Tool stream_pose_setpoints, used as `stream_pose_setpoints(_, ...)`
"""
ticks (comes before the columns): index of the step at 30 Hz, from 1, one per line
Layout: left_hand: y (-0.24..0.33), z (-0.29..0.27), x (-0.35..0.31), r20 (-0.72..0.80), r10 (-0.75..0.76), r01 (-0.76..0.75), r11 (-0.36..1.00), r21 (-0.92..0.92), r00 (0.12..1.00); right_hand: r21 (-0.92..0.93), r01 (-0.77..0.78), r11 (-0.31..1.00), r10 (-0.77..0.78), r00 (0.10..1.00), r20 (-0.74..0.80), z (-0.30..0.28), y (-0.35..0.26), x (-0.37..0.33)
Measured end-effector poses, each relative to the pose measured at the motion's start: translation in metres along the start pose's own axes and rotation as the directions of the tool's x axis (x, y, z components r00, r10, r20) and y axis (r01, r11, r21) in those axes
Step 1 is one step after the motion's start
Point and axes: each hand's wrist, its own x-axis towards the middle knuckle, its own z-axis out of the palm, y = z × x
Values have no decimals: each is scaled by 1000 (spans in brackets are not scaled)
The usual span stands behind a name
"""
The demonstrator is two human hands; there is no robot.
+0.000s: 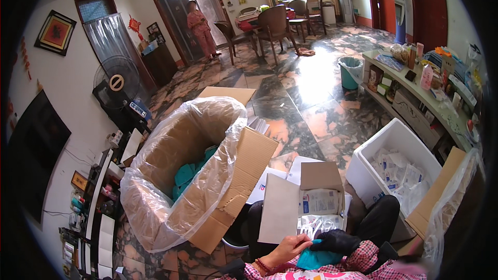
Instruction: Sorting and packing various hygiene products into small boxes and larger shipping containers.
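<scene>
My left hand (291, 249), bare with a red bead bracelet at the wrist, pinches the edge of a teal soft piece (313, 260) close to my lap. My right hand (340, 241), in a black glove, is closed on the same piece from the other side. What exactly the teal piece is cannot be made out. Just beyond my hands, an open small carton (280, 212) rests by my knees, with white printed packets (320, 202) inside. Similar teal pieces (189, 175) lie deep in a large cardboard box (254, 150) lined with clear plastic, to the left.
On the right stands a white foam box (378, 135) holding several clear packets (397, 171), beside another cardboard flap (438, 192). Farther off are a cluttered low cabinet (415, 80), a teal bin (350, 75), a fan (115, 83), dining chairs (273, 23) and a standing person (199, 26).
</scene>
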Motion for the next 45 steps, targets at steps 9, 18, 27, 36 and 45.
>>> stream_pose_setpoints(9, 10, 0, 3, 5, -192, 189, 964, -186, 981, 210, 19, 978, -14, 1000, -25, 22, 39, 16)
stream_pose_setpoints(18, 5, 6, 16, 115, -116, 156, 878, -453, 987, 832, 54, 552, 121, 982, -144, 14, 8, -5)
stream_pose_setpoints(27, 24, 14, 4, -193, -105, 25, 926, -378, 976, 980, 90, 175, 302, 943, -140, 6, -6, -13)
stream_pose_setpoints(36, 63, -8, -14, -179, -175, 63, 863, -501, 968, 597, 323, 735, -63, 908, -414, 14, -2, -4)
stream_pose_setpoints(45, 60, -71, -68, -717, 201, -19, 967, 254, 668, 880, 316, -354, 129, 949, -288, -15, 67, 3)
